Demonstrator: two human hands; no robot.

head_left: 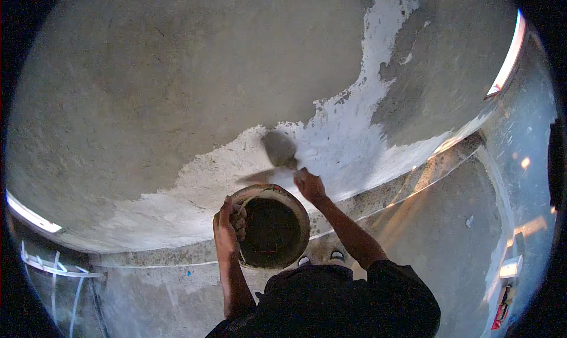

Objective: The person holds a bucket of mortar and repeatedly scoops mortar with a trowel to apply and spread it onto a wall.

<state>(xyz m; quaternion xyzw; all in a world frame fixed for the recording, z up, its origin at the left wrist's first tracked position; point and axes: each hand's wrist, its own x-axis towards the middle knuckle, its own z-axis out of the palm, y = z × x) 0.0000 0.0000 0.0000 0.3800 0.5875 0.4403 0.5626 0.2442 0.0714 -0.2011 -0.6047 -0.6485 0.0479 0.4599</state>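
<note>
My left hand (229,227) grips the left rim of a round, shallow container (302,227), held in front of my body with dark grey wet material (269,231) inside. Just above and right of it, my right hand (309,184) is closed on a trowel (279,150), whose blade is blurred and carries grey material, held at the lower part of the wall. The wall (195,66) is coated grey over most of its surface, with an uneven white band (345,128) along the bottom and running up on the right.
A narrow speckled strip (147,259) runs along the wall's foot above the grey floor (437,226). My sandalled feet (336,256) stand near it. Bright openings (505,54) show at both sides. White pipes (59,270) are at lower left, small red and white objects (501,308) at lower right.
</note>
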